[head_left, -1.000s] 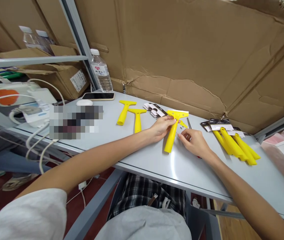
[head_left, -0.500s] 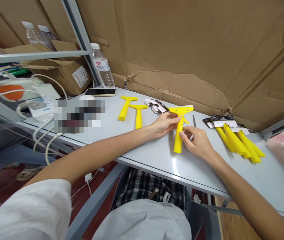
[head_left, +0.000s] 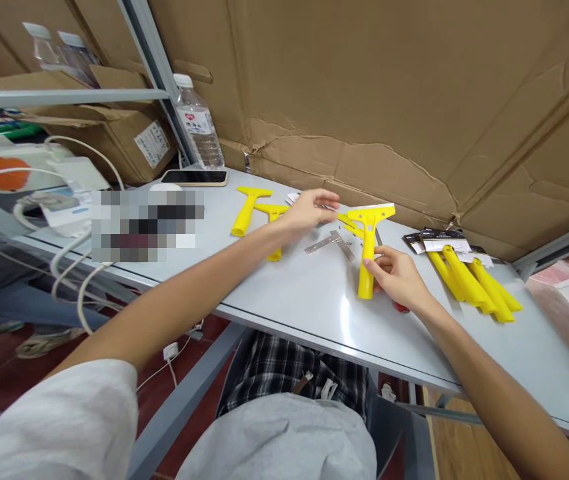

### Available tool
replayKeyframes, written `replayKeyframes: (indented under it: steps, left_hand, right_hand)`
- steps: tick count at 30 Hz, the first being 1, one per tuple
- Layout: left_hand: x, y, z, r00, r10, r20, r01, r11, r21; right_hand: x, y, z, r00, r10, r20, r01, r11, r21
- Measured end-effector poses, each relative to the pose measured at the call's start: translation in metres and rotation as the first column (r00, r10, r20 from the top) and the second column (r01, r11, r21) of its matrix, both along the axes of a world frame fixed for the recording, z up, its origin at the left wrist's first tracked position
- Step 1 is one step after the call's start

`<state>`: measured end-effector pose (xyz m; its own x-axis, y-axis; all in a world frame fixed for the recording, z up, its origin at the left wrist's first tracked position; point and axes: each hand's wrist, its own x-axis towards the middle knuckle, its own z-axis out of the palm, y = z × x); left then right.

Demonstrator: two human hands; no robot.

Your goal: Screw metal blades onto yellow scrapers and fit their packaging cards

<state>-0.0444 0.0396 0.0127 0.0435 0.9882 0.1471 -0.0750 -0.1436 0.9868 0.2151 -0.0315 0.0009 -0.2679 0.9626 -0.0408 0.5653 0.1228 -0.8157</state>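
Note:
My right hand [head_left: 398, 275] is closed around the handle of a yellow scraper [head_left: 367, 260], which stands upright with a thin blade along its top edge. My left hand [head_left: 313, 210] is off the scraper, its fingers stretched out and holding nothing. It hovers near black-and-white cards [head_left: 291, 198], mostly hidden behind it. Metal blade strips [head_left: 320, 244] lie on the table between the hands, with small yellow pieces [head_left: 352, 225] beside them. Two more yellow scraper bodies lie left, one [head_left: 247, 212] fully visible, another [head_left: 275, 255] partly covered by my left forearm. Something red [head_left: 401, 307] peeks out under my right hand.
Several yellow handles [head_left: 474, 277] with black-and-white cards [head_left: 444, 240] lie at the right. A phone [head_left: 194, 178] and a water bottle [head_left: 199, 127] stand at the back left, near white cables [head_left: 54, 250] and a cardboard box [head_left: 129, 143]. Cardboard [head_left: 364, 160] lines the back.
My left hand has let go of the scraper and moved left and up, its fingers opening. The scraper, now in my right hand alone, has shifted slightly right. The blade strips have come into view.

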Motion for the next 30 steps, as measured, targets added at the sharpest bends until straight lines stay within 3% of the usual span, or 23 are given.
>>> replayKeyframes:
  steps: [2,5,9,12,15,25,30]
  left_hand:
    - [-0.023,0.013,0.007,0.947,0.177,-0.269,-0.126,0.972,0.197]
    - [-0.05,0.025,0.008,0.72,0.366,-0.589,-0.174,0.918,0.357]
    - [-0.063,0.035,-0.006,0.458,0.362,-0.812,-0.158,0.932,0.326]
    - [-0.064,0.041,-0.018,0.362,0.281,-0.889,-0.149,0.959,0.242]
    - [-0.063,0.045,-0.023,0.346,0.243,-0.906,-0.174,0.966,0.192]
    - [-0.06,0.043,-0.019,0.475,0.353,-0.806,-0.21,0.935,0.286]
    - [-0.056,0.041,-0.022,0.47,0.329,-0.819,-0.187,0.944,0.273]
  right_hand:
    - [0.004,0.003,0.0,1.0,-0.019,0.017,0.019,1.0,0.0]
    - [0.008,0.006,0.0,0.999,-0.014,0.043,0.015,1.0,-0.007]
    - [0.009,0.007,0.002,0.997,-0.009,0.075,0.009,1.0,0.003]
    - [0.009,0.007,0.002,0.996,-0.012,0.094,0.008,0.999,0.037]
    - [0.009,0.008,0.002,0.993,-0.026,0.114,0.016,0.997,0.082]
    - [0.009,0.006,0.007,0.994,-0.073,0.08,0.065,0.993,0.103]
    - [0.008,0.006,0.007,0.994,-0.069,0.079,0.061,0.993,0.098]
